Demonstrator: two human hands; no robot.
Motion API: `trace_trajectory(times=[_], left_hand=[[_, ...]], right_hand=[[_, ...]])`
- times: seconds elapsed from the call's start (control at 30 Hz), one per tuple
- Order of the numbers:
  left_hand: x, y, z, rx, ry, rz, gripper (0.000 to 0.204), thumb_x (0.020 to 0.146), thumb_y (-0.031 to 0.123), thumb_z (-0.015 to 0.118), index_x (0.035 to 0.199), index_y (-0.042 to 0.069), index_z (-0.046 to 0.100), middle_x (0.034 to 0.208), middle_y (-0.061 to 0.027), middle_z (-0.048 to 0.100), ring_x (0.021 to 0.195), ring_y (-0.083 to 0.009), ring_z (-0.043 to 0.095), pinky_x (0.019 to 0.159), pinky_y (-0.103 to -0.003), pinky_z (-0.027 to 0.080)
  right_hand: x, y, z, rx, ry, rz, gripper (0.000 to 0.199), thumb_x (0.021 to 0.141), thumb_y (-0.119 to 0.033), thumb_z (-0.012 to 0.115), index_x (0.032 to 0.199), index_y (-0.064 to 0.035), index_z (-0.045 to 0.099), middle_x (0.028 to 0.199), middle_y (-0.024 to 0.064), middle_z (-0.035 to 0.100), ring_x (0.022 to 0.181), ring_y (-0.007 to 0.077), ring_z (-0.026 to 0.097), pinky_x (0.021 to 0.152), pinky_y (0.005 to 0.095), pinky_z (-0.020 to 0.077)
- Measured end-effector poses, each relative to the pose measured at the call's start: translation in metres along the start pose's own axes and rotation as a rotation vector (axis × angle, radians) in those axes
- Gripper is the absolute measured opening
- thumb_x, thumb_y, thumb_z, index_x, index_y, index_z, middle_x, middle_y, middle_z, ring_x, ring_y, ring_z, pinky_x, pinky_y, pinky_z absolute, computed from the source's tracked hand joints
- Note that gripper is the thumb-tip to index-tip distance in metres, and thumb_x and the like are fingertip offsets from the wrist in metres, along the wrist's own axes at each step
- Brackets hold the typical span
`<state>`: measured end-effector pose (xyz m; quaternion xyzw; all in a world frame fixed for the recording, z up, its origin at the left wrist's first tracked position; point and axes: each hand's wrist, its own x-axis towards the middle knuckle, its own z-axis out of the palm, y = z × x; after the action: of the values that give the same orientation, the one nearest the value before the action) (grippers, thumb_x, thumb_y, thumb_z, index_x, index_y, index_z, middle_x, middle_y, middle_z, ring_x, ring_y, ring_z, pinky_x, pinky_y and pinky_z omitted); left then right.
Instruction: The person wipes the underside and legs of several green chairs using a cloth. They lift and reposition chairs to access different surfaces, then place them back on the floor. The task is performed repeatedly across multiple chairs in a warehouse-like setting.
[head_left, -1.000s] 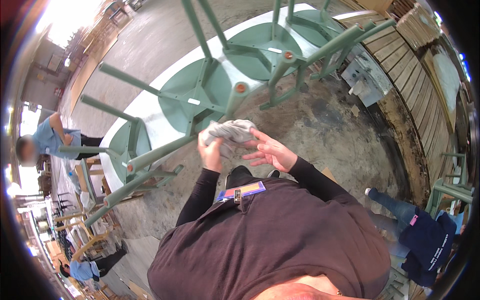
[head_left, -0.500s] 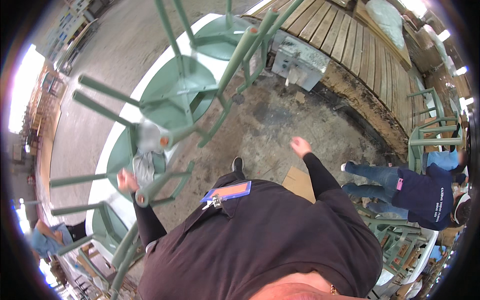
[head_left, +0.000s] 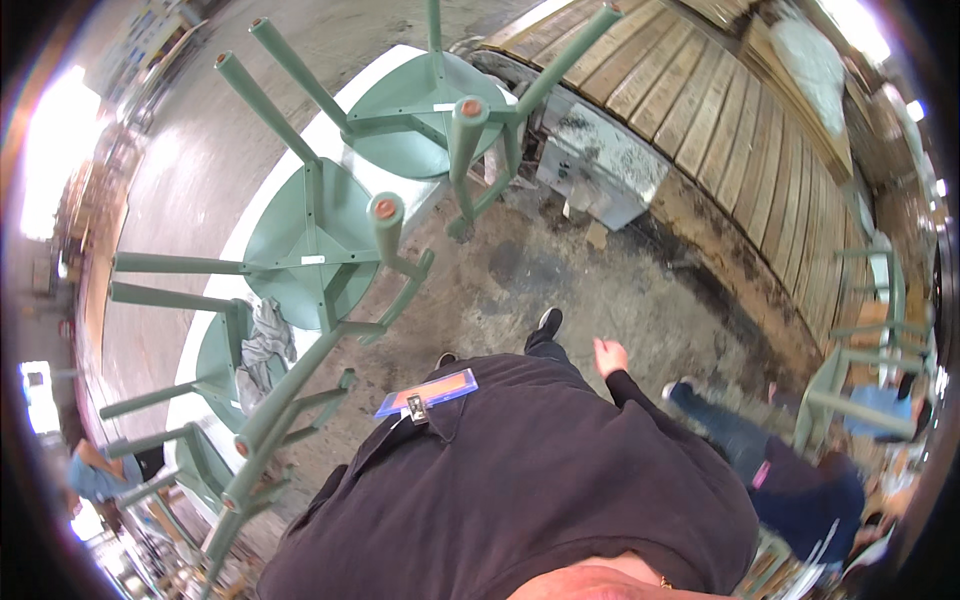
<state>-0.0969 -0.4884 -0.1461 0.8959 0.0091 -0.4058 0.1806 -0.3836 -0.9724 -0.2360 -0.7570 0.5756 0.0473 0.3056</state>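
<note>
My right hand [head_left: 608,356] hangs over the floor beyond my body, fingers curled in, with nothing seen in it. It touches nothing. My left hand is out of sight; only a dark sleeve [head_left: 332,484] shows on that side. To my left, green chairs rest upside down on a long white table, legs pointing up. The closest to the middle is a chair with a round seat [head_left: 335,215], and another chair [head_left: 400,130] lies beyond it. A crumpled grey cloth [head_left: 267,340] lies on the underside of a nearer chair [head_left: 215,355].
A slatted wooden platform [head_left: 690,110] curves along the far right, with a dirty white metal box [head_left: 600,165] beside it. Another person in dark blue [head_left: 800,490] stands at right, near more green chairs [head_left: 840,385]. A person in light blue [head_left: 105,475] is at far left.
My left hand has left the chair area and dropped out of view. The chairs shift in view as I step forward. My right hand is lower, and the co-worker at right appears nearer my side.
</note>
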Motion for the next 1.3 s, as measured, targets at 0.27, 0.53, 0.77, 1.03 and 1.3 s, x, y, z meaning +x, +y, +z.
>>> trace_trajectory(times=[0.27, 0.53, 0.77, 1.03, 1.3], left_hand=[[0.035, 0.218, 0.097, -0.132, 0.014, 0.227, 0.029, 0.086, 0.03, 0.07, 0.096, 0.003, 0.072, 0.085, -0.0141, 0.074, 0.079, -0.0241, 0.069, 0.072, -0.045, 0.052], [0.075, 0.301, 0.144, -0.643, 0.022, -0.059, 0.026, 0.083, 0.023, 0.079, 0.095, 0.003, 0.069, 0.08, -0.0081, 0.073, 0.07, -0.0163, 0.069, 0.064, -0.033, 0.055], [0.174, 0.395, 0.17, -1.309, -0.002, -0.311, 0.084, 0.084, 0.065, 0.074, 0.134, 0.001, 0.053, 0.115, -0.0127, 0.066, 0.102, -0.0233, 0.067, 0.081, -0.05, 0.055], [0.226, 0.533, 0.136, -1.777, -0.364, -0.248, 0.089, 0.079, 0.08, 0.067, 0.143, 0.021, 0.052, 0.141, -0.0066, 0.052, 0.132, -0.0219, 0.048, 0.109, -0.061, 0.035], [0.206, 0.573, 0.131, -2.065, 0.552, 0.021, 0.074, 0.089, 0.053, 0.075, 0.142, 0.008, 0.048, 0.136, -0.0056, 0.057, 0.124, -0.0219, 0.054, 0.108, -0.043, 0.042]], right_hand=[[0.213, -0.351, -0.06, 0.217, -0.148, -1.307, 0.121, 0.069, -0.047, 0.091, 0.161, -0.0074, 0.022, 0.159, 0.0195, 0.036, 0.144, 0.0364, 0.039, 0.117, 0.0445, 0.0387], [0.252, -0.458, 0.015, 0.578, -0.614, -1.199, 0.054, 0.068, -0.011, 0.091, 0.112, -0.0094, 0.06, 0.112, 0.0051, 0.067, 0.103, 0.0167, 0.063, 0.091, 0.032, 0.0519], [0.248, -0.532, -0.095, 0.863, -0.985, -0.95, 0.018, 0.087, -0.01, 0.081, 0.079, -0.0062, 0.065, 0.068, -0.0065, 0.058, 0.065, 0.0046, 0.054, 0.062, 0.0239, 0.0439], [0.307, -0.624, -0.211, 0.969, -1.088, -0.804, 0.013, 0.086, -0.01, 0.08, 0.083, -0.0071, 0.067, 0.081, -0.004, 0.06, 0.077, 0.0063, 0.053, 0.073, 0.0269, 0.0422], [0.385, -0.666, -0.294, 1.221, -1.046, -0.71, 0.009, 0.084, -0.006, 0.07, 0.078, -0.003, 0.065, 0.071, 0.0055, 0.063, 0.066, 0.015, 0.06, 0.063, 0.0326, 0.0487]])
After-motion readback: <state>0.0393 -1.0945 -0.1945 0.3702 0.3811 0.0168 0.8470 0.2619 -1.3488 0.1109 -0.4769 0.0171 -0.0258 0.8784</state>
